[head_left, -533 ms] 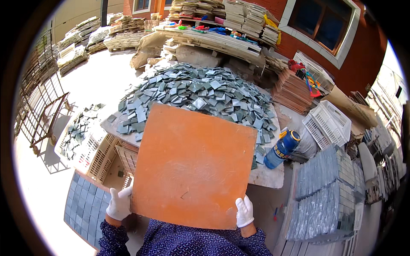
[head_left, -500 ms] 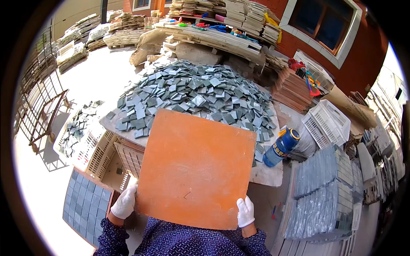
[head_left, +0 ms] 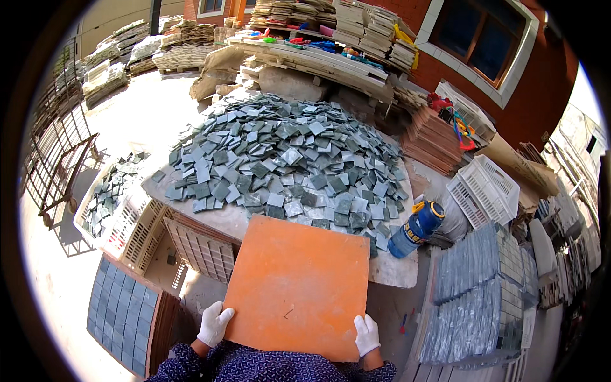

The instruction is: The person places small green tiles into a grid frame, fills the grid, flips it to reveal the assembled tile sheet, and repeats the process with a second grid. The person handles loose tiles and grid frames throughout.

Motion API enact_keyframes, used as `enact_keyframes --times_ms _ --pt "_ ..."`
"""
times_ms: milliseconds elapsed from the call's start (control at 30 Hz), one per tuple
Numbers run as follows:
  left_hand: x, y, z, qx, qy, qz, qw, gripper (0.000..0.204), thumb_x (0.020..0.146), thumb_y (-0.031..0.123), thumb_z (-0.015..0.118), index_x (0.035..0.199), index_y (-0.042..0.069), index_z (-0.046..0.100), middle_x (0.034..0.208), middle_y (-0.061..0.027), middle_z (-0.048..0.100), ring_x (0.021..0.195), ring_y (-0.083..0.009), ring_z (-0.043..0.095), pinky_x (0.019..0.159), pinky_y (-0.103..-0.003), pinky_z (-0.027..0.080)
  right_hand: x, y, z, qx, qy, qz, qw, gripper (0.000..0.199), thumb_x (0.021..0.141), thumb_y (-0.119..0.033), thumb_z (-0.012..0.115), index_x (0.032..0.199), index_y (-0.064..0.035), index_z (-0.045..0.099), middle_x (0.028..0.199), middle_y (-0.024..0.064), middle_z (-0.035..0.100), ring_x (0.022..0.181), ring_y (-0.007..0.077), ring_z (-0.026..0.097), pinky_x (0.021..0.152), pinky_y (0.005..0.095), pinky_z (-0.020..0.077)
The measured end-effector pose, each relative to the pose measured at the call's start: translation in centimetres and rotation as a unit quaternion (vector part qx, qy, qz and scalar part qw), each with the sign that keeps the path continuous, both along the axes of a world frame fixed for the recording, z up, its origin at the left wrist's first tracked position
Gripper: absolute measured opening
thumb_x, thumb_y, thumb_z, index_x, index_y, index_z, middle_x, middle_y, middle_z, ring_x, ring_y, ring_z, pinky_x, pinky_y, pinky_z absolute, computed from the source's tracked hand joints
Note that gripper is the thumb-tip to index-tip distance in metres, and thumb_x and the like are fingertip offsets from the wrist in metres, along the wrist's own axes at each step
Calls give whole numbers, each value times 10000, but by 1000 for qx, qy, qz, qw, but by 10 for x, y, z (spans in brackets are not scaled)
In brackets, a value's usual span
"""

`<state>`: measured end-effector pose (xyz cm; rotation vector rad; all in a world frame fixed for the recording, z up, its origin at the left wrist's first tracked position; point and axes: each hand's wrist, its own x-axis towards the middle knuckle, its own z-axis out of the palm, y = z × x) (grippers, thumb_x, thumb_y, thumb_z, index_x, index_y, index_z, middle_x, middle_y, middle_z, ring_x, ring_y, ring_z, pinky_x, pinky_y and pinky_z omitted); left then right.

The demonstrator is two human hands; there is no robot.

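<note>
An orange square board [head_left: 298, 286] is held flat in front of me, its far edge over the stone table [head_left: 394, 270]. My left hand [head_left: 214, 323], in a white glove, grips the board's near left corner. At the near right corner my right hand [head_left: 367, 334], also gloved in white, clasps the edge. Beyond the board a big heap of small grey-green square tiles [head_left: 280, 159] covers the tabletop.
A blue bottle [head_left: 417, 228] stands at the table's right edge. White crates [head_left: 487, 188] and stacked tile sheets [head_left: 474, 293] lie to the right. On the left are a crate of tiles [head_left: 111, 200], a gridded tray [head_left: 200, 249] and a filled tile board [head_left: 124, 315].
The orange board has dropped lower and toward me, uncovering more of the tile heap. Both hands keep their hold on its near corners.
</note>
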<state>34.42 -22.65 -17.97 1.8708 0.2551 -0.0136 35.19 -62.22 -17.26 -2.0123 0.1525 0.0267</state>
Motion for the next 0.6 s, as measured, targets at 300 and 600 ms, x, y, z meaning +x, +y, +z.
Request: enact_keyframes --times_ms 300,600 --pt "19 -72 64 -165 -85 -274 944 811 852 448 667 1413 -26 322 1396 -158 422 1318 -219 358 1075 -354 319 35 81 94 528 -65 142 835 1094 748 -601 703 1494 -50 124 1497 123 262 1353 277 319 1076 460 337" --pt "39 29 66 -243 -12 -137 960 524 934 398 541 1217 -43 524 1108 -123 625 978 -177 602 844 -292 479 4 27 32 151 -37 -2 988 491 928 -380 560 1197 31 548 1126 96 618 987 170 575 851 317 455"
